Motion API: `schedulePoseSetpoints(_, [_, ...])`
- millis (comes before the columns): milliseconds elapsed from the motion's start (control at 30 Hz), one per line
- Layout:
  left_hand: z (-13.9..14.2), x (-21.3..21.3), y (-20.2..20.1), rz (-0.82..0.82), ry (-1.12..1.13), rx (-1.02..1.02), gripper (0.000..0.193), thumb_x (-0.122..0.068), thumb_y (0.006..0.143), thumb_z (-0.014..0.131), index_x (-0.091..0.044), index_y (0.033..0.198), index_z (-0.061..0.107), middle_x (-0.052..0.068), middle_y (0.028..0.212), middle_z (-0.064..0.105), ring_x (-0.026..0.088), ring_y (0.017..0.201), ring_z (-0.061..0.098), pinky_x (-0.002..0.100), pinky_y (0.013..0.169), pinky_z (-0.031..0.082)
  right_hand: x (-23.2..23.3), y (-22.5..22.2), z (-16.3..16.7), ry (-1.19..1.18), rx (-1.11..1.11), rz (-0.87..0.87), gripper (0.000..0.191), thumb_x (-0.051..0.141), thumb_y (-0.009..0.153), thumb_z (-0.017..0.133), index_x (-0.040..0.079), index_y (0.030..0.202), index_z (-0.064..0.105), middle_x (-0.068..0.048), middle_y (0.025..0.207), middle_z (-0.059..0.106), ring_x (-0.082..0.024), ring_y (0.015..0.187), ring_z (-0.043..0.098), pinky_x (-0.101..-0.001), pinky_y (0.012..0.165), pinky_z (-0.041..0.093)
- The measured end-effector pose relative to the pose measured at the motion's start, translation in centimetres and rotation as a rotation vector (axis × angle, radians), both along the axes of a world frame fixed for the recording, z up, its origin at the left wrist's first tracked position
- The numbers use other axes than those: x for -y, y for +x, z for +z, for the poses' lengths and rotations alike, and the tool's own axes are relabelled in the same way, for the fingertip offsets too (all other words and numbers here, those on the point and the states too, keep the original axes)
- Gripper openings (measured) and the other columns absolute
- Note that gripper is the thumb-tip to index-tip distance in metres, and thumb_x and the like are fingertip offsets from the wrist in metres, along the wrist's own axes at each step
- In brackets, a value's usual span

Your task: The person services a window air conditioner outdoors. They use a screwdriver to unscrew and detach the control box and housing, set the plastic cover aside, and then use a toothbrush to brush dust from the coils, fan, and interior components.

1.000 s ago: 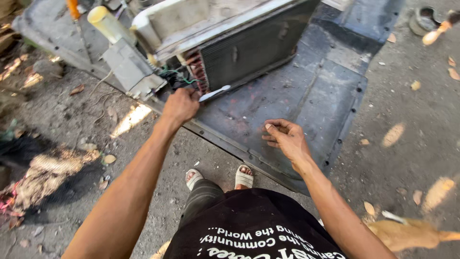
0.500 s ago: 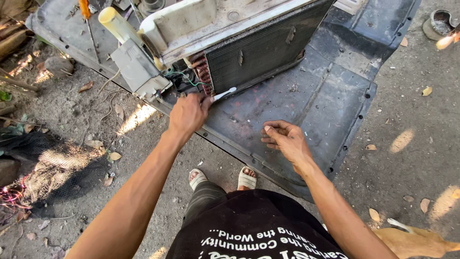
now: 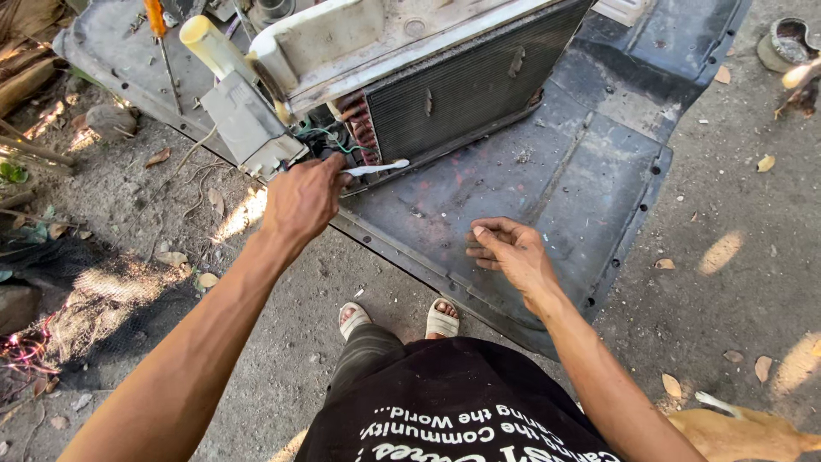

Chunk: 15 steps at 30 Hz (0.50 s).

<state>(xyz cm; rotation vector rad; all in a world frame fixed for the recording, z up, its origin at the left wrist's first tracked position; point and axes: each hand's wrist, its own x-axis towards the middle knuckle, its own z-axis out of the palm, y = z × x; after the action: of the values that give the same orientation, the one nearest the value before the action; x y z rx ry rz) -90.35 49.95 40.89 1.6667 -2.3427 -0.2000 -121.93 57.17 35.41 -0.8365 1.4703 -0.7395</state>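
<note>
Under both our hands lies a dark metal sheet [image 3: 547, 197]; on it, just beyond the left hand [image 3: 301, 198], stands a finned air-conditioner unit [image 3: 428, 77]. That hand is closed around a white-tipped tool [image 3: 376, 168] pointing at the unit's wiring corner. Our right hand [image 3: 506, 254] hovers nearer us, fingers loosely curled, holding nothing.

A: What moved?
B: The left hand [image 3: 301, 197] went farther, up to the wires [image 3: 329, 141] by the metal box [image 3: 248, 120].
A: And the right hand [image 3: 506, 253]?
B: It dropped nearer the dark sheet [image 3: 547, 180].
</note>
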Motion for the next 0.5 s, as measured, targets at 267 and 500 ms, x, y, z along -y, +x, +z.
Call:
schedulePoseSetpoints(267, [-0.7,-2.5,0.6,0.112,-0.011,-0.064,0.032,-0.037,0.110,0.047,-0.010,0.110,0.064,0.008,0.067,0.058,0.020,0.045,0.047,0.040,0.036,0.038,-1.0,-0.8,-0.1,-0.028,0.032,-0.021,0.032,0.024,0.097,0.062,0.006,0.123,0.070,-0.008,0.113,0.078,-0.019,0.098,0.075,-0.0331,0.084,0.060])
schedulePoseSetpoints(500, [1.1,-0.9,1.3,0.056,-0.059,-0.041,0.035,-0.037,0.112,0.044,-0.009,0.103,0.063,0.006,0.070,0.060,0.020,0.046,0.046,0.039,0.035,0.037,-0.8,-0.7,-0.4,-0.037,0.027,0.007,0.032,0.024,0.096,0.064,0.007,0.123,0.070,-0.008,0.111,0.078,-0.020,0.097,0.076,-0.0333,0.083,0.060])
